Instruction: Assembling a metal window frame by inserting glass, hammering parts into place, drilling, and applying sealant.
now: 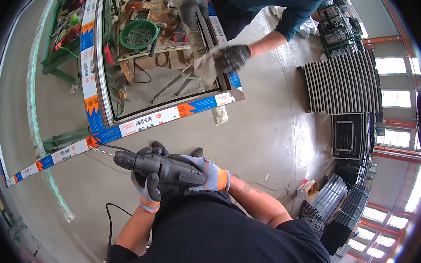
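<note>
I hold a black power drill (151,168) in both hands, level in front of my chest. My left hand (148,191), in a grey glove with dark fingertips and an orange cuff, is closed around its front part from below. At the rear, my right hand (211,173) grips the drill body, its fingers partly hidden by the housing. A long drill bit (102,151) points left and up, its tip near the taped corner of a metal frame (159,116). Blue, white and orange printed tape covers the frame's sides.
Across the frame, a co-worker's gloved hand (233,59) holds a cloth (206,67) against its right side. A green bowl (154,27) of screws and a hammer (153,46) lie on the cluttered bench. Another long frame (62,155) stands left. Stacked profiles (341,86) line the right.
</note>
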### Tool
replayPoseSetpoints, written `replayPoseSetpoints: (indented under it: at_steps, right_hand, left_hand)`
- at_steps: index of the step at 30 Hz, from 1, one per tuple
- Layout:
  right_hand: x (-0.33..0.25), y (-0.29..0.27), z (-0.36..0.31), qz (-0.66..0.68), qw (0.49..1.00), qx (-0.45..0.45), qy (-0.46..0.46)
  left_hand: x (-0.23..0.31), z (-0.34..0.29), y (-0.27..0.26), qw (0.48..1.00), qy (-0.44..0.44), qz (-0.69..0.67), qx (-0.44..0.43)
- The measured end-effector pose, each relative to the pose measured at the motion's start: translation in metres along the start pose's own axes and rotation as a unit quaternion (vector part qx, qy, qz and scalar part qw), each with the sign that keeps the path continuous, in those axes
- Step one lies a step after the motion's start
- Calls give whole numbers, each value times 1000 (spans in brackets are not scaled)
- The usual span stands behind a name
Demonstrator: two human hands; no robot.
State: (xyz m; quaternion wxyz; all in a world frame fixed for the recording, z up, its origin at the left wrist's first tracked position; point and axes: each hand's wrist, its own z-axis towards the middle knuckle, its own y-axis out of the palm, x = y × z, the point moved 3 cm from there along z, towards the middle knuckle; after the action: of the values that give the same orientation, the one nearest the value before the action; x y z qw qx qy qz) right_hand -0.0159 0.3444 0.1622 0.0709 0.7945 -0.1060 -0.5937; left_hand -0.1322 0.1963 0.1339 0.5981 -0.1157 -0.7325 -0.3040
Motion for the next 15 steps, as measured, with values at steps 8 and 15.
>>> replayPoseSetpoints:
  at_steps: [8, 15]
  right_hand:
    - [2, -5, -8, 48, 999, 9, 10]
    - [-6, -20, -30, 63, 994, 41, -79]
  left_hand:
    - [13, 5, 21, 999, 35, 34, 1]
    - [29, 10, 64, 991, 95, 97, 11]
